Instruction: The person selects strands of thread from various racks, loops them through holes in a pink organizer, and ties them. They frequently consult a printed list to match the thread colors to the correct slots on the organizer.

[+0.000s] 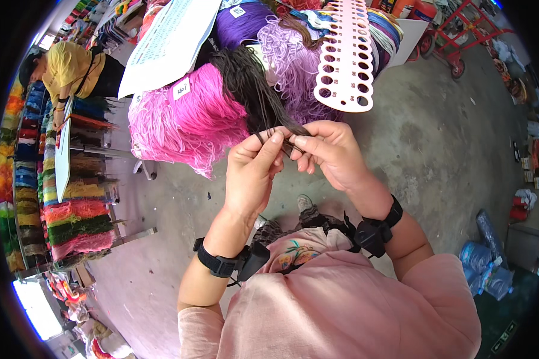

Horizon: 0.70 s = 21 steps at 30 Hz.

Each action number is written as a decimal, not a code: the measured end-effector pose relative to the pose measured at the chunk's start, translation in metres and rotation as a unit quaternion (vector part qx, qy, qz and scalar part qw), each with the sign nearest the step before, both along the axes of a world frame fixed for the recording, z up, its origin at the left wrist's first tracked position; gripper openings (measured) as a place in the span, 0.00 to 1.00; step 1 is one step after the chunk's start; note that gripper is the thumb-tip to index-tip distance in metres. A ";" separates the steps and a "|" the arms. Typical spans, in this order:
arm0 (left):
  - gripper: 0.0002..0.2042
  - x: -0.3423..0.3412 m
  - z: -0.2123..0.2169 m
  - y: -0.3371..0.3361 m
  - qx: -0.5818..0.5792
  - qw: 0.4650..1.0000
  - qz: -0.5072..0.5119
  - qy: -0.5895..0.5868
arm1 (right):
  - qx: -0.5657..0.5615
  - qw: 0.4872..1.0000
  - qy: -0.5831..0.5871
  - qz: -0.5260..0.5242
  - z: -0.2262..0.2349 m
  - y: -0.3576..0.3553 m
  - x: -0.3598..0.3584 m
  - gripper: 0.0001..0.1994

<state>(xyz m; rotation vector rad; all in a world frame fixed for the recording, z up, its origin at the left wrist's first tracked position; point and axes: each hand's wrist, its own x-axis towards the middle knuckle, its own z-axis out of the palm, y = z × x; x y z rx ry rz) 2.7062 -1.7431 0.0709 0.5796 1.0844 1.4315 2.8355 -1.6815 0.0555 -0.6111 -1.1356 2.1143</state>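
Note:
Both my hands meet in front of me over the near edge of a heap of thread. My left hand [256,157] pinches dark strands between thumb and fingers. Close beside it, my right hand [326,151] is closed on the same black thread [254,81], which runs down from a loose black bundle. Some fingertips are hidden behind the thumbs. Left of the bundle lies a large pink skein of thread [200,107]. Behind it are lilac thread [290,57] and a purple skein [242,25]. A white card with rows of holes [345,66] rests at the right of the heap.
A printed paper sheet [169,45] lies over the heap's left side. At far left, a person in a yellow shirt [72,69] leans over a rack of coloured threads [78,215]. A red hand truck [455,36] stands back right; large water bottles [485,272] stand at lower right.

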 end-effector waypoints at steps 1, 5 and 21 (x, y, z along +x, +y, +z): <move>0.07 0.001 0.002 0.000 -0.004 0.999 0.026 0.026 | 0.000 1.000 0.000 0.004 0.000 0.001 -0.001 0.07; 0.07 0.002 0.001 -0.006 0.106 0.943 0.130 0.288 | 0.012 0.992 -0.070 -0.102 -0.021 0.006 -0.006 0.06; 0.07 -0.097 -0.038 -0.232 -0.144 0.949 0.282 0.008 | 0.082 0.989 0.080 0.091 0.006 0.011 -0.096 0.13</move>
